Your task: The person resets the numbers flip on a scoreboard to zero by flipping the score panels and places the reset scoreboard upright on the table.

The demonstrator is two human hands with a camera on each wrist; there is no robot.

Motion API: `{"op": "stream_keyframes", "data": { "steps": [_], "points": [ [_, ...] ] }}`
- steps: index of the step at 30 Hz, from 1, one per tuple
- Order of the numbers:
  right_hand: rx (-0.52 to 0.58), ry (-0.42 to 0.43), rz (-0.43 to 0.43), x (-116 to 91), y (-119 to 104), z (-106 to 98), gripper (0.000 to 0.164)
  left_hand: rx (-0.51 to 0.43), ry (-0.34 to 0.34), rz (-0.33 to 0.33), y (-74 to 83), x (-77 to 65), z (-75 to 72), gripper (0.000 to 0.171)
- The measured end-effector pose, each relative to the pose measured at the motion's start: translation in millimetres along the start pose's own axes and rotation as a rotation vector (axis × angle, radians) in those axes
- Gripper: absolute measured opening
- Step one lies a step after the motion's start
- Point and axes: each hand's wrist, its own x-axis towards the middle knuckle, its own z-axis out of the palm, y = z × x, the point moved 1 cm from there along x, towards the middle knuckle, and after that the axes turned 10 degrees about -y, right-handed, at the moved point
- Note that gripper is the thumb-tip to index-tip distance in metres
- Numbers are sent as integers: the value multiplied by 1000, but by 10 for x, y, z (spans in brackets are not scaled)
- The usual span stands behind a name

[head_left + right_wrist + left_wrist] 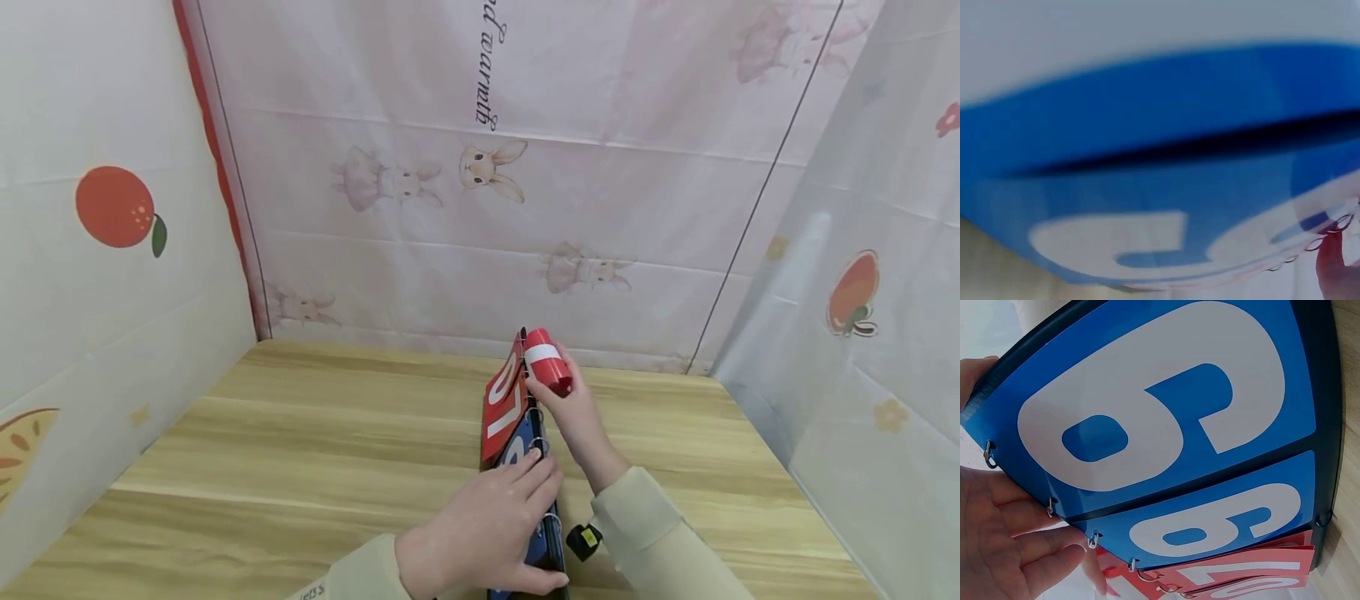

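A tabletop flip scoreboard (504, 417) stands tent-like on the table, with ring-bound red and blue number cards. Blue cards with a white 6 (1241, 356) fill the left wrist view. My left hand (487, 525) rests across the ringed top edge at the near end, fingers fairly straight, thumb at the near corner. Farther along, my right hand (573, 408) pinches a bent red card (551, 367) with a white mark, on the right side of the top edge. The right wrist view is blurred; a blue card (1147, 206) and a fingertip by the rings show there.
The wood-grain table (337, 433) lies under the scoreboard. A printed curtain (420, 275) hangs behind it, with more curtains on both sides. A small black device with a yellow label (585, 540) sits beside my right cuff.
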Motion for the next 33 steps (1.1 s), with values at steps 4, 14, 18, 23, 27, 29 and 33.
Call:
{"op": "stream_keyframes", "data": {
  "steps": [4,14,18,23,27,29,33],
  "points": [
    [-151,-51,-111,13,-28,30,90,20,41,9,12,7,30,79],
    [-592,-148,-388,41,27,46,23,54,76,9,-22,45,43,82],
    [-657,-251,-387,39,78,18,22,27,58,14,-16,44,61,81],
    [-476,-298,-229,1,174,-60,42,19,62,18,-10,39,53,81],
    [-249,-192,13,-25,326,-123,61,20,51,2,-17,43,35,82],
    [-152,-224,132,-50,427,-132,70,4,21,-7,-19,37,29,82],
    [-45,-376,242,-143,575,-101,71,-26,-7,-8,-18,21,34,81]
  ]
}}
